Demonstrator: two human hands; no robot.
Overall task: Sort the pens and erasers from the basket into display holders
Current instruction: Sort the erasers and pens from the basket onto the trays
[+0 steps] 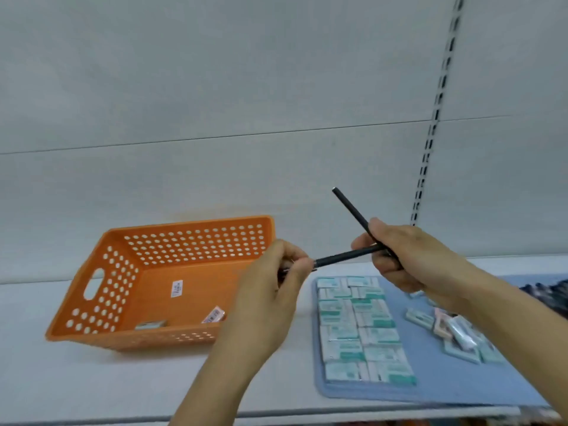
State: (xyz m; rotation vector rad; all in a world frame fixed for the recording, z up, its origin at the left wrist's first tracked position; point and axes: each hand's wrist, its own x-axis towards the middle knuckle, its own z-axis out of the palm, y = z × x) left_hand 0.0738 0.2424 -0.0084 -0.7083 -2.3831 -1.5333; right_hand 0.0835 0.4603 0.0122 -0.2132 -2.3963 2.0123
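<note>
Head view: orange basket [101,290] on shelf, two erasers [213,315] inside. Left hand [273,287] pinches horizontal pen [344,258]; right hand [408,259] grips both pens, second pen [352,210] angled up. Risk: crossed pens slip, scattering eraser rows [362,327] on blue tray [430,385].

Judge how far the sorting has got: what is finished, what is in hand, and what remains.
Done: many erasers lie in rows on the blue tray. In hand: the left hand and right hand hold two black pens. Left: two small items in the orange basket, plus loose erasers.
</note>
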